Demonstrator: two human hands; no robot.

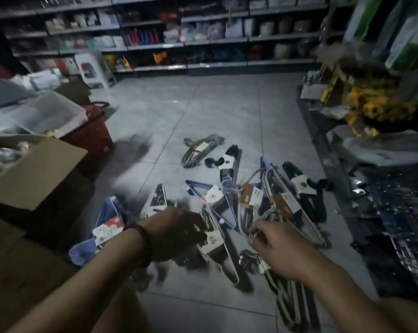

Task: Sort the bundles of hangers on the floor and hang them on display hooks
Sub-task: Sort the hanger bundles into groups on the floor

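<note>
- Head view showed the hanger bundles (pixel 251 200) scattered on the tiled floor (pixel 203 104), overlapping one another, with a grey bundle (pixel 200 150) lying apart from the heap on the far side.
- The left hand (pixel 176 233) hovered with fingers curled down over a beige bundle (pixel 223 258). Motion blur hid whether it gripped the bundle or only touched it, so I cannot tell.
- The right hand (pixel 275 248) had thumb and forefinger drawn close together just above the pile. Whether they pinched a hanger wire or nothing could not be told.
- Likely snag: the hooks and arms of neighbouring bundles lay crossed, so lifting one could drag another along or tip it over.
- The paper labels looked loosely wrapped. A pull on a label rather than the hangers could tear it and let a bundle spill.
- A blue bundle (pixel 107 227) lay against the cardboard box (pixel 35 169) and partly under the left forearm, easy to miss or knock.
- Dim light and similar dark colours could cause look-alike types to be mixed in sorting.
- No display hooks could be made out, so carrying several bundles at once risked dropping some.
</note>
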